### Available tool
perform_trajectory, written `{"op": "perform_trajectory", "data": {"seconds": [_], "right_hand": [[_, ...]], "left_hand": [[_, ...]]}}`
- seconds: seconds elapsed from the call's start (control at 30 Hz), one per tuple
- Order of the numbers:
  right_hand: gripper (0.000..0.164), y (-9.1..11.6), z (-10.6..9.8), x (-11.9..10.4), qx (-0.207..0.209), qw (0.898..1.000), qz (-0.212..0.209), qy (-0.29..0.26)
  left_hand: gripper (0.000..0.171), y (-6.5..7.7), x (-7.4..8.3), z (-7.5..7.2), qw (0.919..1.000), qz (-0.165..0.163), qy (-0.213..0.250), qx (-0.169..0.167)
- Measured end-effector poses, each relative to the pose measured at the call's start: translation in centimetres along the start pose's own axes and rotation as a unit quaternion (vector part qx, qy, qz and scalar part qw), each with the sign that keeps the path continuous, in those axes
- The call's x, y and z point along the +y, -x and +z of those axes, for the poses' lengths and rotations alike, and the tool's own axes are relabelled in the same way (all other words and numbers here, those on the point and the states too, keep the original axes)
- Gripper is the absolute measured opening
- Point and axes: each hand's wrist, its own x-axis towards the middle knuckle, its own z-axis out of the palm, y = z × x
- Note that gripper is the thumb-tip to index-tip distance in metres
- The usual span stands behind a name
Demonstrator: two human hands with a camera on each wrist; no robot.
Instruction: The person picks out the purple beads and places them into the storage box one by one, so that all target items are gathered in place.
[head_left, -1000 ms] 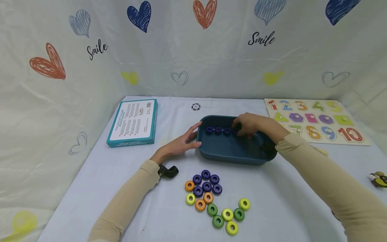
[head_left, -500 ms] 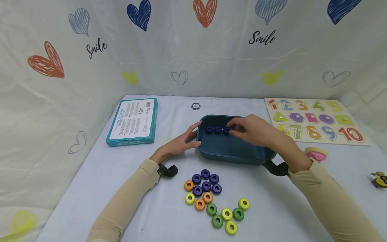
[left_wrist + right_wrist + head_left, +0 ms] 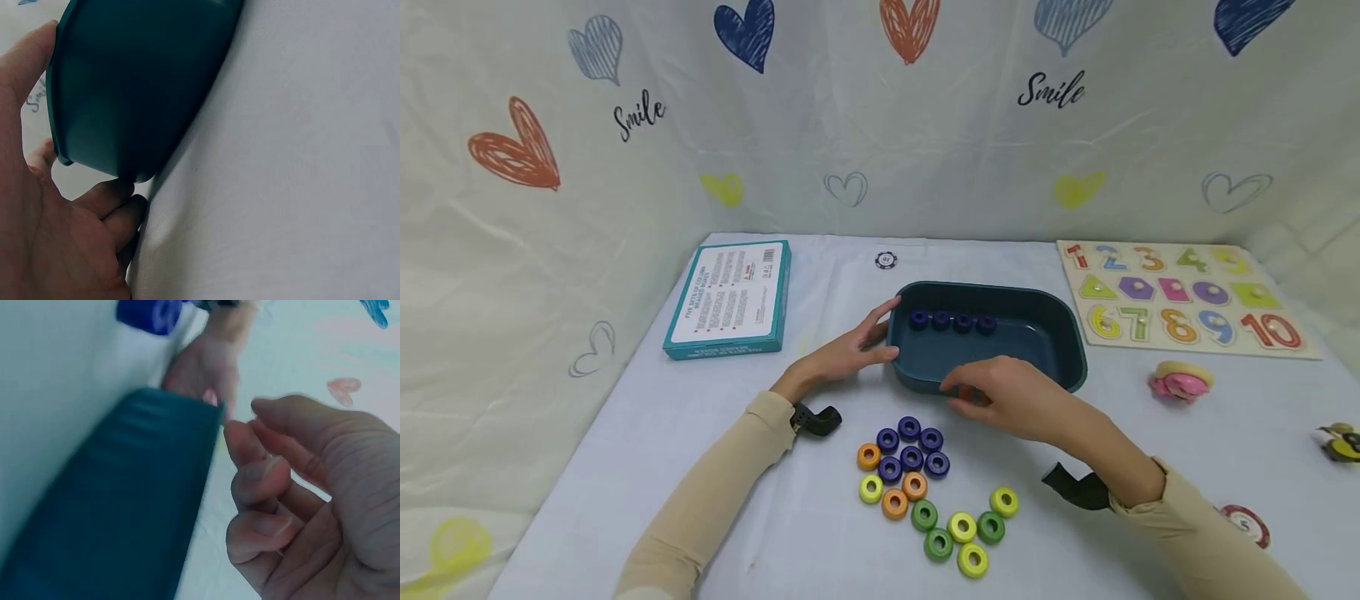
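Observation:
A dark teal tray (image 3: 992, 371) sits on the white table with a row of several dark blue ring beads (image 3: 962, 322) along its far side. My left hand (image 3: 842, 357) rests against the tray's left end, thumb and index finger spread along the rim; in the left wrist view the other fingers bend beside the wall. Over the tray's front edge is my right hand (image 3: 1011, 396), fingers loosely bent, nothing between thumb and fingertips in the right wrist view. Nearer the front lie more dark blue beads (image 3: 912, 457), with orange (image 3: 895, 503), green (image 3: 938, 544) and yellow ones (image 3: 973, 560).
A teal-edged box (image 3: 730, 296) lies back left, a number puzzle board (image 3: 1187, 300) back right. A poker chip (image 3: 886, 260) lies behind the tray. To the right are a pink toy (image 3: 1182, 383), a red-edged chip (image 3: 1247, 525) and a bee-like toy (image 3: 1341, 443).
My right hand has left the bead row inside the tray and come back toward the front edge. A fourth bead now shows at the row's right end. The left hand stays put.

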Motion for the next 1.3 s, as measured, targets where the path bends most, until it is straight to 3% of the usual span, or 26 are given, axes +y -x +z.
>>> {"op": "perform_trajectory", "data": {"seconds": [0.13, 0.27, 0.43, 0.73, 1.0, 1.17, 1.3], "right_hand": [[0.019, -0.1, 1.4, -0.3, -0.07, 0.997, 0.009, -0.024], [0.02, -0.2, 2.7, -0.7, -0.147, 0.988, -0.004, -0.044], [0.019, 0.0, 3.3, -1.1, -0.189, 0.981, -0.015, -0.043], [0.026, 0.5, 2.7, -1.2, -0.231, 0.972, 0.024, -0.032], [0.026, 0.5, 2.6, -1.7, -0.241, 0.97, 0.037, -0.02], [0.027, 1.0, 0.9, -1.6, -0.235, 0.969, 0.036, -0.065], [0.029, 1.7, -1.2, -0.5, -0.207, 0.971, 0.042, -0.108]], "left_hand": [[0.079, -0.7, -1.9, 0.1, 0.9999, -0.001, 0.004, 0.016], [0.079, -0.9, -1.9, 0.2, 0.9999, 0.005, 0.005, 0.012], [0.074, -1.2, -1.8, 0.2, 1.0, 0.006, -0.001, 0.005], [0.076, 0.2, 0.9, -0.1, 1.0, 0.002, -0.006, -0.007], [0.075, 0.5, 1.5, -0.1, 0.9999, 0.013, 0.001, -0.007], [0.075, 0.4, 1.4, 0.0, 0.9998, 0.017, 0.003, -0.006], [0.075, 0.4, 1.4, 0.1, 0.9999, 0.012, 0.004, -0.008]]}}
